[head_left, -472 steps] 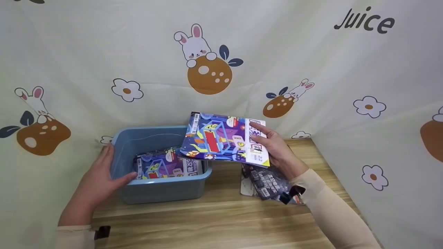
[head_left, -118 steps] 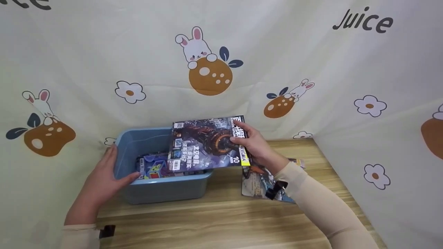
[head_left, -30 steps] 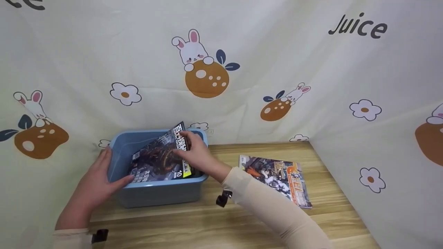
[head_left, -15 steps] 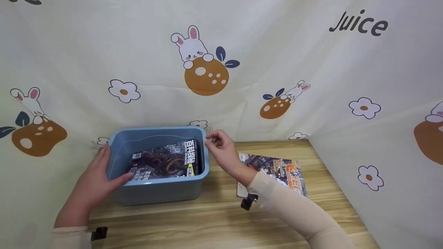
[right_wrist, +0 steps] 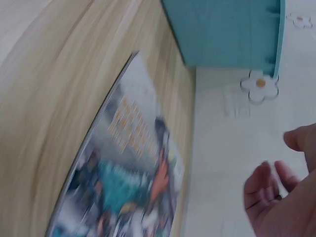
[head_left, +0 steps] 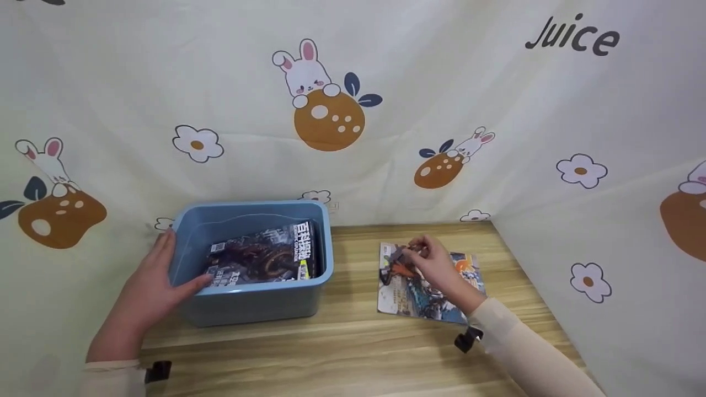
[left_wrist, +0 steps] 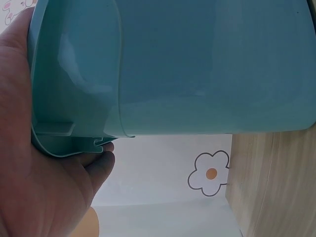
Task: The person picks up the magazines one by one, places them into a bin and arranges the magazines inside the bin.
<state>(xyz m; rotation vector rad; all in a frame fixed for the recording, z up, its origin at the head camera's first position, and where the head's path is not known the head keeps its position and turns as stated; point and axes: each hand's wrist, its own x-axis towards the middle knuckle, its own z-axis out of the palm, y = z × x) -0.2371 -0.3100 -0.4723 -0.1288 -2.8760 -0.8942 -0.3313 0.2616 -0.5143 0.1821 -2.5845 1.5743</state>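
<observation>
My left hand (head_left: pixel 153 286) grips the left end of a blue plastic tub (head_left: pixel 259 306), with the thumb over the front rim. In the left wrist view the fingers of that hand (left_wrist: pixel 47 173) curl under the tub's rim (left_wrist: pixel 54 148). Inside the tub lies a dark magazine (head_left: pixel 259 256) with white lettering, on top of others mostly hidden. My right hand (head_left: pixel 438 267) hovers above another magazine (head_left: pixel 413 298) on the table, covering part of its colourful cover. Loosely bent, the right fingers hold nothing; the right wrist view shows them (right_wrist: pixel 264 185) apart from the magazine (right_wrist: pixel 123 163).
A wood-grain table (head_left: pixel 353 353) carries the tub at left and the magazine at right. Behind and along the sides hangs a pale cloth (head_left: pixel 248 82) printed with rabbits, oranges and flowers.
The right hand has lowered the dark magazine into the tub, let it go, and moved right to above the table magazine. The left hand has stayed at the tub's rim.
</observation>
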